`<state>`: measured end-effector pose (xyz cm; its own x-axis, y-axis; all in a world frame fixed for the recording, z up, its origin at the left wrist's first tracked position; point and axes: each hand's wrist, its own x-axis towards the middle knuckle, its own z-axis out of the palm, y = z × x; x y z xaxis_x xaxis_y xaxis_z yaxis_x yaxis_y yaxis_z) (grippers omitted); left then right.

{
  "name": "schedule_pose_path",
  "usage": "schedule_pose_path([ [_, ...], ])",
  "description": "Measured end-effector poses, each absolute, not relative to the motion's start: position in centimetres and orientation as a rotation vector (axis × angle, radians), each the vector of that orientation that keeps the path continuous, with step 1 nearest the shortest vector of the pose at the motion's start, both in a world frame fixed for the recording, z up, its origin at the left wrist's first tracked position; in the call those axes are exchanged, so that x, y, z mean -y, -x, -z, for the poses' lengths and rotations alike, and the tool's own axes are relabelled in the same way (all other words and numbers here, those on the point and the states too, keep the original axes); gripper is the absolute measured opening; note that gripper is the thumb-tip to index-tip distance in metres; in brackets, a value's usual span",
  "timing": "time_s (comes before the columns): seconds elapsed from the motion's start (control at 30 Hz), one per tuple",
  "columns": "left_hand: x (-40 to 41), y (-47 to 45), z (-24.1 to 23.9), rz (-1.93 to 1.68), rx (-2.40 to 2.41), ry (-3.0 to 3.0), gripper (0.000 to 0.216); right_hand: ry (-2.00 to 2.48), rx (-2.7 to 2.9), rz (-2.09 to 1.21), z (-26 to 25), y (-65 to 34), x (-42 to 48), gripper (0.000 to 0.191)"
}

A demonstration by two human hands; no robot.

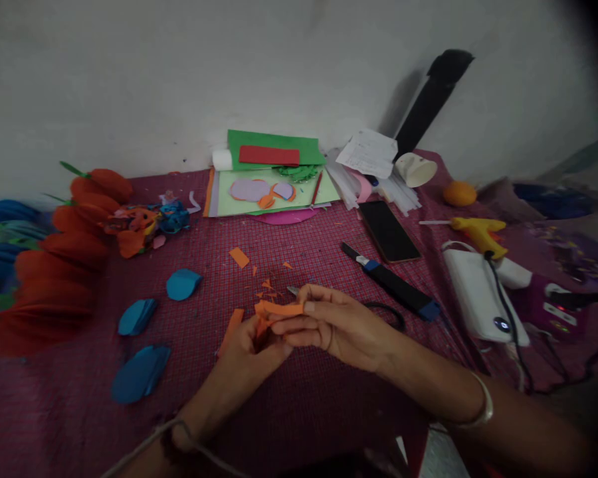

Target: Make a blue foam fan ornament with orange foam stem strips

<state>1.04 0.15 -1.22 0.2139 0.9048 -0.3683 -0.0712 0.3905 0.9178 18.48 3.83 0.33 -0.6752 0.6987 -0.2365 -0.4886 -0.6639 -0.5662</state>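
Both my hands meet over the middle of the magenta checked cloth (pixel 299 411). My left hand (pixel 246 355) is closed round the lower part of a folded orange paper piece (pixel 278 309). My right hand (pixel 329 324) pinches the top edge of the same piece, thumb over fingers. The tip of a pair of scissors (pixel 293 290) pokes out behind my right fingers, with a dark handle loop lying to the right of that hand. Small orange scraps (pixel 239 257) and an orange strip (pixel 230 326) lie close by.
Blue paper petals (pixel 183 284) and orange paper flowers (pixel 74 245) lie left. At the back are coloured paper sheets (pixel 274 189) and a paper cup (pixel 416 169). To the right lie a phone (pixel 389 231), a utility knife (pixel 393 282), a yellow glue gun (pixel 478 232) and a white power bank (pixel 478 295).
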Motion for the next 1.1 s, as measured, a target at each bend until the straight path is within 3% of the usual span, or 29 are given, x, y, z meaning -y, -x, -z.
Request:
schedule_pose_path([
  [0.1,-0.2,-1.4,1.0,-0.794,-1.255,-0.939,0.012,0.735,0.797,-2.174,0.2,-18.3,-3.9,0.017],
  [0.23,0.0,-1.8,1.1,-0.798,-1.152,-0.716,0.026,0.969,1.293,-1.529,0.2,-18.4,-4.0,0.005],
  [0.43,-0.2,-1.3,1.3,-0.905,-0.898,-0.406,0.004,0.815,2.151,-0.813,-0.6,-18.2,-3.0,0.01],
  [0.53,-0.1,-0.9,1.4,-0.952,-0.741,-0.284,0.014,0.787,2.381,-0.582,-0.8,-18.0,-2.8,0.008],
  [0.73,0.0,-1.5,1.1,-1.004,-0.793,-0.219,0.004,0.702,2.434,-0.53,-1.4,-18.0,-2.6,0.013],
  [0.87,-1.3,0.2,0.3,-0.941,-0.836,-0.321,0.018,0.82,2.374,-0.624,-1.7,-18.7,-3.3,0.014],
  [1.1,-3.7,5.9,-1.4,-1.258,-0.851,-0.452,0.035,1.219,2.661,-0.48,-1.5,-20.5,-5.4,0.021],
])
